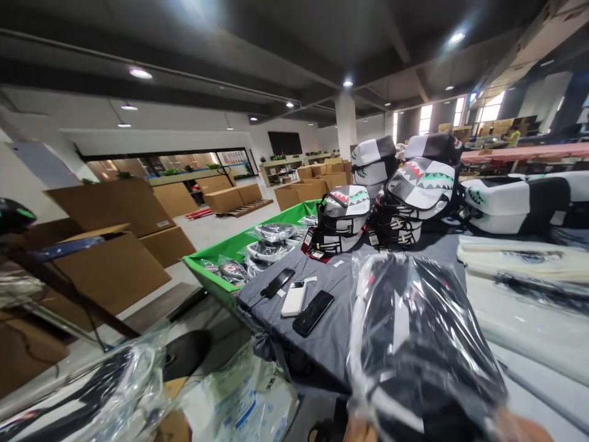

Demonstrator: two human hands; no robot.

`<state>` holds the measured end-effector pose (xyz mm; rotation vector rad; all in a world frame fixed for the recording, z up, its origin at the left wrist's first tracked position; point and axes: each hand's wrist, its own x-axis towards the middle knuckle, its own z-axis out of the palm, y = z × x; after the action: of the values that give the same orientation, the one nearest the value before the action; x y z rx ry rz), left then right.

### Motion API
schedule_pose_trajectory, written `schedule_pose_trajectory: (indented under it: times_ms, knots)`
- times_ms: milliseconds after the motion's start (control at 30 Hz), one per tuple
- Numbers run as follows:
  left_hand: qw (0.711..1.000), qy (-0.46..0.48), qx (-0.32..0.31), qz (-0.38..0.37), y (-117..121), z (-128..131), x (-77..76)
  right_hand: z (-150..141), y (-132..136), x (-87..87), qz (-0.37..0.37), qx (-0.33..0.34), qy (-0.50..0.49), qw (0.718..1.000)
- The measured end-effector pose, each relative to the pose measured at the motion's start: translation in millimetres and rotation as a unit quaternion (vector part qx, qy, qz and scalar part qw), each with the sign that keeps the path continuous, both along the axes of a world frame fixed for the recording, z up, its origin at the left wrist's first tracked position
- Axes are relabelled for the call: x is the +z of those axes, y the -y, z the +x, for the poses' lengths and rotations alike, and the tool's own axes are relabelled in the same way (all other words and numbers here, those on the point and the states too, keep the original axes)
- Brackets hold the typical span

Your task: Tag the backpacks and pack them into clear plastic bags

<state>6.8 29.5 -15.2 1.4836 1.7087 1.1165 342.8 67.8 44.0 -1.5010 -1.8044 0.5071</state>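
Note:
A backpack in a clear plastic bag (pixel 427 331) lies across the near side of the table, its black and white panels showing through the shiny film. At its near left corner, cut off by the bottom edge, my left hand (pixel 361 428) grips the wrapping. My right hand (pixel 522 426) is closed at the near right corner, blurred and only partly in view. Left of the bag lie a black phone (pixel 313 313), a white phone (pixel 293 299) and a dark phone (pixel 277 283). Unbagged backpacks with a shark-mouth print (pixel 421 187) are stacked behind it.
A green-sided bin (pixel 207 279) with several bagged backpacks stands left of the table. Flat plastic bags (pixel 519 301) are piled at right. Cardboard boxes (pixel 101 264) fill the left floor. Another bagged backpack (pixel 87 393) and a printed plastic sack (pixel 243 399) are low at left.

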Motion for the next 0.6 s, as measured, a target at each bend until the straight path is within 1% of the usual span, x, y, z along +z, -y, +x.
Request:
schedule_pose_trajectory:
  times_ms: [33, 67, 100, 133, 167, 200, 233, 267, 300, 333, 367, 400, 433, 467, 500, 533, 567, 600]
  knots:
    - [1.000, 0.019, -0.016, -0.003, -3, -3, 7.8, -1, -7, 8.2, -0.005, 0.000, -0.004, 1.000]
    - [0.998, 0.050, -0.026, -0.004, -6, -10, 16.9, 1, -15, 17.5, -0.021, 0.016, -0.001, 1.000]
    - [0.996, 0.088, -0.016, 0.000, -9, -21, 26.1, 7, -23, 26.7, -0.029, 0.030, 0.004, 0.999]
    - [0.991, 0.129, 0.018, 0.007, -11, -33, 34.5, 16, -30, 34.7, -0.014, 0.019, 0.010, 1.000]
    - [0.983, 0.170, 0.061, 0.022, -12, -46, 41.0, 28, -34, 40.1, 0.018, -0.027, 0.012, 0.999]
    - [0.967, 0.207, 0.147, 0.028, -11, -58, 44.7, 41, -35, 42.4, 0.030, -0.072, 0.021, 0.997]
    - [0.946, 0.245, 0.212, 0.030, -7, -66, 45.2, 53, -33, 41.0, 0.027, -0.115, 0.028, 0.993]
    - [0.924, 0.285, 0.254, 0.014, -2, -68, 42.7, 62, -27, 36.3, 0.004, -0.144, 0.027, 0.989]
    - [0.910, 0.322, 0.258, -0.023, 5, -63, 37.8, 67, -20, 29.0, -0.035, -0.152, 0.013, 0.988]
    - [0.907, 0.348, 0.230, -0.065, 12, -51, 31.5, 68, -11, 20.1, -0.079, -0.139, -0.019, 0.987]
    - [0.910, 0.360, 0.168, -0.119, 19, -33, 25.0, 64, -2, 10.9, -0.119, -0.110, -0.063, 0.985]
    - [0.924, 0.339, 0.090, -0.152, 24, -11, 19.5, 57, 7, 2.3, -0.151, -0.068, -0.108, 0.980]
    - [0.946, 0.295, 0.027, -0.134, 26, 14, 15.9, 48, 14, -4.8, -0.175, -0.027, -0.142, 0.974]
    - [0.962, 0.244, -0.057, -0.112, 26, 39, 14.5, 38, 20, -10.1, -0.188, -0.001, -0.156, 0.970]
    - [0.972, 0.192, -0.112, -0.072, 22, 63, 15.4, 28, 24, -13.6, -0.189, 0.006, -0.147, 0.971]
    - [0.976, 0.150, -0.148, -0.050, 15, 85, 18.0, 20, 27, -15.7, -0.177, -0.009, -0.120, 0.977]
    - [0.977, 0.119, -0.173, -0.049, 6, 104, 21.7, 15, 29, -16.8, -0.156, -0.036, -0.085, 0.983]
    - [0.977, 0.099, -0.181, -0.060, -4, 119, 25.9, 12, 31, -17.4, -0.130, -0.069, -0.052, 0.988]
